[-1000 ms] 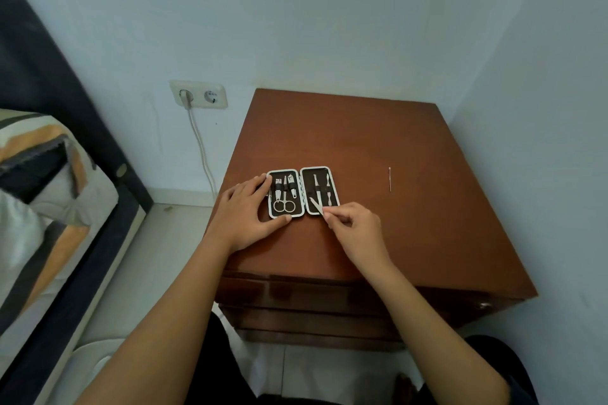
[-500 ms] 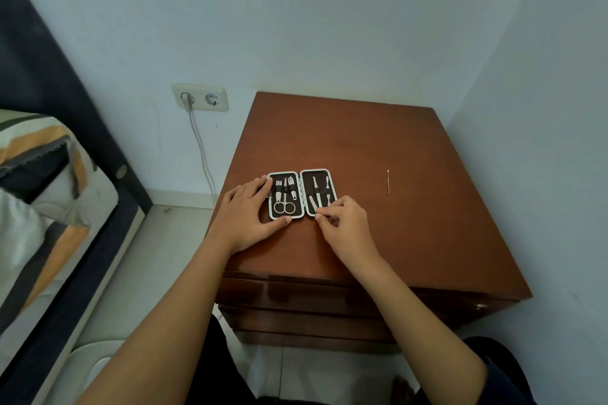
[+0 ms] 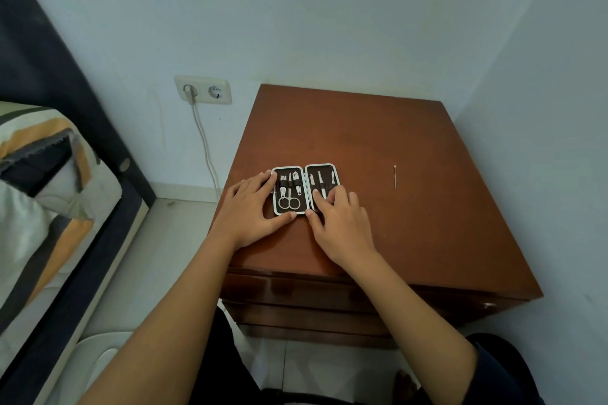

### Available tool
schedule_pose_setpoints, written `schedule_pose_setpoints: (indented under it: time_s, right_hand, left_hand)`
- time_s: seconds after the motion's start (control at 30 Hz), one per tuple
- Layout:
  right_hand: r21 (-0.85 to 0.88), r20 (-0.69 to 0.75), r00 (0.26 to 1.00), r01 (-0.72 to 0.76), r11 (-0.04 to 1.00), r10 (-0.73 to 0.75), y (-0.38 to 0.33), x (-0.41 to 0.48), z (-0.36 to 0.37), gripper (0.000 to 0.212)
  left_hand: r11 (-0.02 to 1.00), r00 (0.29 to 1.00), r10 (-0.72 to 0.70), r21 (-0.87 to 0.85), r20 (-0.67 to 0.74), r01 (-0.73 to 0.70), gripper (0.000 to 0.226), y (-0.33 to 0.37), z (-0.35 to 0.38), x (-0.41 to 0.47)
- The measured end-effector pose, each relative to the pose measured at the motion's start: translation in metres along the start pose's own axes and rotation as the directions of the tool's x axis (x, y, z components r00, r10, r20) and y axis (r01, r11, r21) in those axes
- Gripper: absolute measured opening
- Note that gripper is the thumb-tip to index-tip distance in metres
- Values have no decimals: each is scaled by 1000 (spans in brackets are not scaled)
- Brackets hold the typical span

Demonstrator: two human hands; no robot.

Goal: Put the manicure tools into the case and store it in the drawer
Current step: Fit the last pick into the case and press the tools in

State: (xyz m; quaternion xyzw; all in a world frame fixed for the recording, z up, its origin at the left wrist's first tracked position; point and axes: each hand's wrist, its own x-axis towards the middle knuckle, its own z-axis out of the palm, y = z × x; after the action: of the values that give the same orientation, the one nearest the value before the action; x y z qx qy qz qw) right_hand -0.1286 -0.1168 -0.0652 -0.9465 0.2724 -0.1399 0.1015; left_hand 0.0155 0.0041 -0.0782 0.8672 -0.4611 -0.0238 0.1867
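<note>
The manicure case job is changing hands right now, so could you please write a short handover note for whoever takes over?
Left hand: flat on the nightstand, fingers against the left edge of the open manicure case, steadying it.
Right hand: fingertips pressing on the case's right half, seating a tool there.
Things: the case lies open near the front left of the nightstand top. Scissors and other tools sit in the left half, more in the right. One thin tool lies loose to the right, apart from the case.
Done: most tools are in.
Left: add the thin tool, close the case, put it in the drawer, now shut.
</note>
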Motion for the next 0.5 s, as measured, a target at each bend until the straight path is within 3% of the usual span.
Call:
schedule_pose_setpoints:
  time_s: [0.1, 0.2, 0.37, 0.5]
  right_hand:
    - [155, -16, 1000, -4, 988, 7, 7, 0, -6, 45]
    - [354, -110, 987, -74, 932, 120, 30, 7, -20, 34]
    - [333, -162, 852, -427, 841, 497, 100, 21, -39, 24]
    - [279, -88, 812, -537, 796, 577, 120, 31, -41, 35]
  left_hand:
    - [1000, 1000, -2, 4, 3, 2, 100, 1, 0, 0]
    - [1000, 1000, 1, 4, 0, -1, 99, 0, 0, 0]
    - [1000, 1000, 2, 0, 0, -2, 100, 1, -2, 0]
    - [1000, 1000, 3, 2, -7, -3, 100, 0, -1, 1]
